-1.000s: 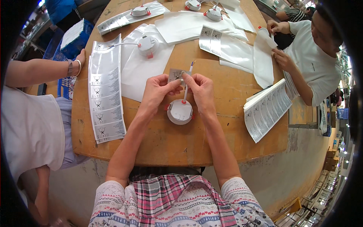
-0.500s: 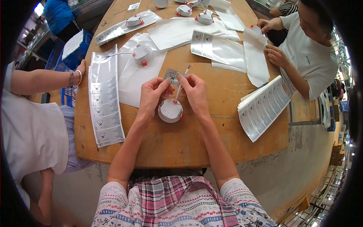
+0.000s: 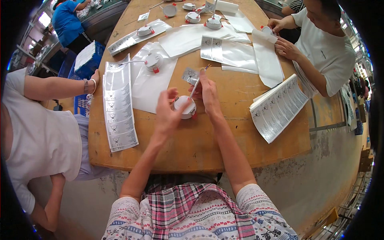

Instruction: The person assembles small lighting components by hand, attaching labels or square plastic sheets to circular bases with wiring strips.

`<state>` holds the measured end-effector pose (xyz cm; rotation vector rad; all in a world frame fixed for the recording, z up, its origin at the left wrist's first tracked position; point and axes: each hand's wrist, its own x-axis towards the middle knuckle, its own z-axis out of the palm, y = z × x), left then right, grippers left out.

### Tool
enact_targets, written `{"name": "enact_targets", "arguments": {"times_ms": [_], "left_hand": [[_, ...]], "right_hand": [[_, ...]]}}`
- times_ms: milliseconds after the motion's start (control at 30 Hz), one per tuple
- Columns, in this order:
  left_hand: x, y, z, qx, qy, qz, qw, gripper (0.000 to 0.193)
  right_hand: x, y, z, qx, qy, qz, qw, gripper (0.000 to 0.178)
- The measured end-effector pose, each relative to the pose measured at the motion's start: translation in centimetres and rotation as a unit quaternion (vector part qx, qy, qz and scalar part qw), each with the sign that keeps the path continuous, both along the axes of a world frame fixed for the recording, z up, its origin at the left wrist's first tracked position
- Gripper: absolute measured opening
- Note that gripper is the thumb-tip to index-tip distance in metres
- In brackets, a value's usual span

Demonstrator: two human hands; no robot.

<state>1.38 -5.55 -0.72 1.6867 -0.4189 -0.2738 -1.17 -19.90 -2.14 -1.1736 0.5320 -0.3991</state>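
A round white downlight (image 3: 186,105) with red clips lies on the table in front of me, its white cable rising from it. My right hand (image 3: 209,96) is closed on that cable, thumb and fingers pinched below the bare coloured wire ends. A silver printed label (image 3: 191,76) sticks out to the left of the cable by my right fingertips. My left hand (image 3: 166,114), smeared by motion, is at the left of the downlight with thumb and fingers apart and nothing visible in it. Its thumb overlaps the downlight in view; whether they touch I cannot tell.
Strips of silver labels (image 3: 119,116) lie at the left, beside another downlight (image 3: 153,62) on backing paper. A label stack (image 3: 279,109) lies at the right. More downlights (image 3: 213,22) stand at the far side. Co-workers sit left and right; one handles a white sheet (image 3: 267,60).
My left hand has let go of the label and drawn back toward me. The label now stands out from the cable, which my right hand grips. The view has shifted slightly.
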Motion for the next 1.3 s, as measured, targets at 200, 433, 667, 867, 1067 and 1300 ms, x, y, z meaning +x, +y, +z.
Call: {"name": "enact_targets", "arguments": {"times_ms": [200, 433, 667, 867, 1067, 1300], "left_hand": [[-1.3, -0.3, 0.0, 0.258, -0.344, -0.034, 0.902, 0.054], [3.8, 0.9, 2.3, 0.255, -0.290, -0.108, 0.916, 0.050], [20.7, 1.2, 6.9, 0.210, -0.326, -0.057, 0.920, 0.046], [29.3, 0.1, 8.0, 0.247, -0.330, 0.023, 0.911, 0.045], [22.1, -2.4, 5.4, 0.153, -0.359, -0.161, 0.906, 0.043], [21.0, -1.4, 5.3, 0.178, -0.288, -0.140, 0.930, 0.045]], "right_hand": [[1.2, -0.8, -0.5, 0.011, -0.051, -0.062, 0.997, 0.051], [1.0, -1.2, -1.1, 0.055, -0.067, -0.087, 0.992, 0.049], [0.3, -0.2, -0.2, 0.088, -0.063, -0.047, 0.993, 0.040], [-0.2, 1.0, 1.5, 0.042, -0.026, 0.000, 0.999, 0.033], [-0.5, 1.9, 1.1, -0.027, 0.015, 0.032, 0.999, 0.019], [0.4, 2.4, 0.7, -0.083, 0.014, 0.035, 0.996, 0.017]]}}
